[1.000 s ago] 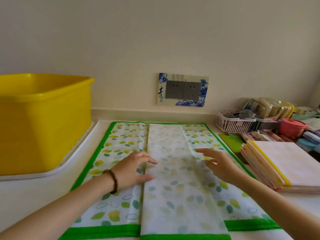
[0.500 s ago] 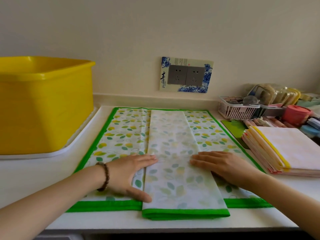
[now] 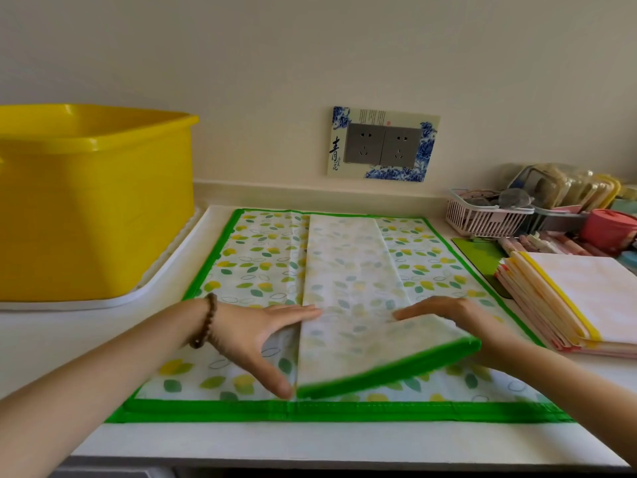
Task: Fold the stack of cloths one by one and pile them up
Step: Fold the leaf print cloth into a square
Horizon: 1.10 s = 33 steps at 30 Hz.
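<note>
Head view: a leaf-print cloth folded into a long strip (image 3: 348, 270) lies down the middle of a spread cloth (image 3: 255, 257) of the same print, on the white counter (image 3: 310, 443). The left hand (image 3: 248, 329) presses flat on the strip's left edge, fingers straight and thumb splayed, gripping nothing. The right hand (image 3: 444, 310) is at the strip's near right corner, which is raised and blurred. Its fingers look fairly straight, but the flap hides the thumb, so I cannot tell whether it pinches or merely carries.

Only the right corner is up, so the cross fold will likely land skewed, with hems mismatched, if the left side lags. The matching cloth beneath could also get caught and dragged.

On the left a yellow tub (image 3: 93, 208) stands on a white tray (image 3: 165, 270), its inside hidden. At far right a slotted basket (image 3: 482, 220) holds small items too blurred to name, with a lidded red pot (image 3: 606, 225) near it. The pile of folded cloths (image 3: 586, 291) lies right of the spread cloth
</note>
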Available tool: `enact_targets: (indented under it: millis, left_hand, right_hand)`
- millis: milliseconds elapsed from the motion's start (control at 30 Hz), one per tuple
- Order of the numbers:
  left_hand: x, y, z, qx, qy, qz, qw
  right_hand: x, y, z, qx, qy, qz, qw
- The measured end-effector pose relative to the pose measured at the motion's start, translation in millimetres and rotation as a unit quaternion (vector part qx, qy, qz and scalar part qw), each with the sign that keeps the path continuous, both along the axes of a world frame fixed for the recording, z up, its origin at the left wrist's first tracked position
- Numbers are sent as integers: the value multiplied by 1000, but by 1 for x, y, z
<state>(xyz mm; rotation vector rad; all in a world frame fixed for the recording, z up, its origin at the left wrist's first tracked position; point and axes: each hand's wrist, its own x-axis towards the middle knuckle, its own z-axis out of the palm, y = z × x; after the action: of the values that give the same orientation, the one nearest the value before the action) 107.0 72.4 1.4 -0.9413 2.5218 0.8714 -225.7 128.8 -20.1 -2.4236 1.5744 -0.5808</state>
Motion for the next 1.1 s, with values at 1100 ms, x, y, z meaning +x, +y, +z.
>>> enact_targets:
  millis: [1100]
  left_hand:
    - [-45,-3,-28,-245,116,55,961]
  right_hand:
    - [34,-50,3,38,-142,-283,948]
